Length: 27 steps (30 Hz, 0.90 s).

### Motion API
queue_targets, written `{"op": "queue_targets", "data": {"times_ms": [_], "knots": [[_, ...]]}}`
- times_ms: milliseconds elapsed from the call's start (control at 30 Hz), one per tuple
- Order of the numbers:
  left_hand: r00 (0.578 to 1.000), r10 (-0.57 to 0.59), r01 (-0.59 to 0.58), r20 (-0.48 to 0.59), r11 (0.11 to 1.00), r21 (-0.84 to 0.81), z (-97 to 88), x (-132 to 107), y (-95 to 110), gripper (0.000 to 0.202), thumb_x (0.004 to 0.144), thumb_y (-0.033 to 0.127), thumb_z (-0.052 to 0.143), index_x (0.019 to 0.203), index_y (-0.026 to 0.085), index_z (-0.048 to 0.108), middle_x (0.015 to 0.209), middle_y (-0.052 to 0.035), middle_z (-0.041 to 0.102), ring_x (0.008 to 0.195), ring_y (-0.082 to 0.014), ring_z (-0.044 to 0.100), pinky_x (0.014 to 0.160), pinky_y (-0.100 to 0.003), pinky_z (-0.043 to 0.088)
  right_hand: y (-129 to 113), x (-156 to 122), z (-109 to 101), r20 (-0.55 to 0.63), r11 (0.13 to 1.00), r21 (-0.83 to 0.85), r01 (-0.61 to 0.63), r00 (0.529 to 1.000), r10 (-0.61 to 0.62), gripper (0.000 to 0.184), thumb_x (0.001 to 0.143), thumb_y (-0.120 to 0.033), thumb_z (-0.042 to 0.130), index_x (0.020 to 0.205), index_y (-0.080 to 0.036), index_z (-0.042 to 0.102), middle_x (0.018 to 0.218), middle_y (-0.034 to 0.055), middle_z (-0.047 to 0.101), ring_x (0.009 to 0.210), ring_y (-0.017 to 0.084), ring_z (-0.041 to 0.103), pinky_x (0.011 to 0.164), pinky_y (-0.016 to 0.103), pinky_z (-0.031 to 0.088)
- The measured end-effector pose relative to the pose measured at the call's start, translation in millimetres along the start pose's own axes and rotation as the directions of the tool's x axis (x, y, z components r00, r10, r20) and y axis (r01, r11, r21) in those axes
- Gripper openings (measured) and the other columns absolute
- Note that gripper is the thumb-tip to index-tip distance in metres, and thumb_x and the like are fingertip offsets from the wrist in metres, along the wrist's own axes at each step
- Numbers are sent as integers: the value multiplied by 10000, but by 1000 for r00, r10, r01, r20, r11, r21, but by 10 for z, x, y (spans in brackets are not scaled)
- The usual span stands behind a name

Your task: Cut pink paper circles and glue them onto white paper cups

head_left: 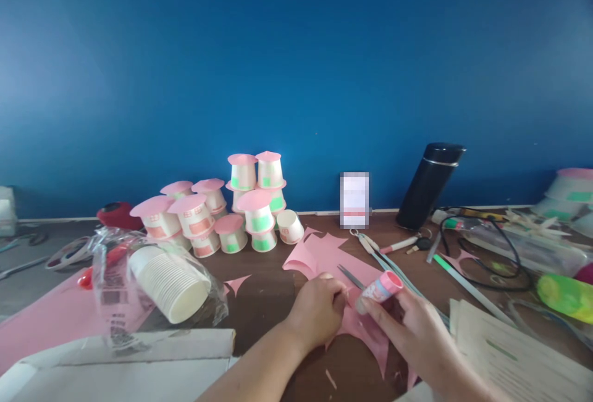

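My right hand [407,328] is closed around a glue stick [377,291] with a pink end, held tilted above scraps of pink paper [328,252]. Just left of it, my left hand [319,309] is closed with its fingertips pinched. Whatever may be between those fingers is hidden. A dark pointed blade [351,276], perhaps of scissors, shows behind both hands; its other end is covered. Paper cups with pink paper tops [257,220] stand stacked beyond my left hand, and one bare cup [290,227] lies tipped beside them.
A clear bag holds nested paper cups [169,284] at the left, behind a white box [139,371]. A black flask [428,189] leans by the blue wall. Printed sheets [514,346], a black cable [484,284] and a yellow-green item [565,297] lie right.
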State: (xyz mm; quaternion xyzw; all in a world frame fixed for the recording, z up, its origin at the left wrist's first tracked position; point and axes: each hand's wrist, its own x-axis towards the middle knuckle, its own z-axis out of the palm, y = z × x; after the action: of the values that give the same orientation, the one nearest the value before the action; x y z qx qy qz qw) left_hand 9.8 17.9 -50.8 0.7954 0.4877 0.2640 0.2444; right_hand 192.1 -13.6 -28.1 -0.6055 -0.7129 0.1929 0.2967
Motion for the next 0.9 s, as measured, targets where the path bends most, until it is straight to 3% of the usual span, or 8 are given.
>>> {"op": "queue_targets", "data": {"times_ms": [300, 600, 800, 900], "knots": [[1000, 0, 0, 4, 1000, -9, -3, -6, 19, 244, 867, 201, 459, 666, 195, 598, 748, -14, 609, 750, -155, 583, 668, -248, 413, 10, 11, 141, 65, 990, -125, 63, 996, -55, 254, 879, -446, 489, 845, -213, 585, 797, 72, 719, 762, 258, 679, 625, 318, 491], [1000, -23, 23, -3, 1000, 9, 23, -6, -7, 200, 838, 182, 467, 719, 185, 627, 794, -36, 642, 765, -167, 597, 681, -251, 421, -112, 84, 105, 127, 962, -254, 99, 990, -68, 122, 867, -304, 480, 836, -210, 550, 790, 70, 693, 737, 260, 673, 644, 333, 468], [1000, -26, 26, -7, 999, 28, 25, 6, 0, 234, 866, 228, 457, 703, 183, 619, 772, -34, 623, 740, -163, 580, 662, -253, 404, -80, 75, 120, 111, 957, -265, 121, 989, -95, 105, 857, -286, 484, 805, -215, 542, 766, 58, 694, 683, 243, 663, 595, 309, 448], [1000, -23, 23, -3, 999, 30, 10, 8, 9, 235, 863, 228, 466, 681, 185, 608, 759, -26, 614, 732, -155, 571, 647, -247, 389, -35, 76, 98, 73, 978, -178, 106, 993, -94, 131, 852, -324, 497, 821, -216, 562, 781, 56, 709, 712, 243, 669, 619, 309, 463]]}}
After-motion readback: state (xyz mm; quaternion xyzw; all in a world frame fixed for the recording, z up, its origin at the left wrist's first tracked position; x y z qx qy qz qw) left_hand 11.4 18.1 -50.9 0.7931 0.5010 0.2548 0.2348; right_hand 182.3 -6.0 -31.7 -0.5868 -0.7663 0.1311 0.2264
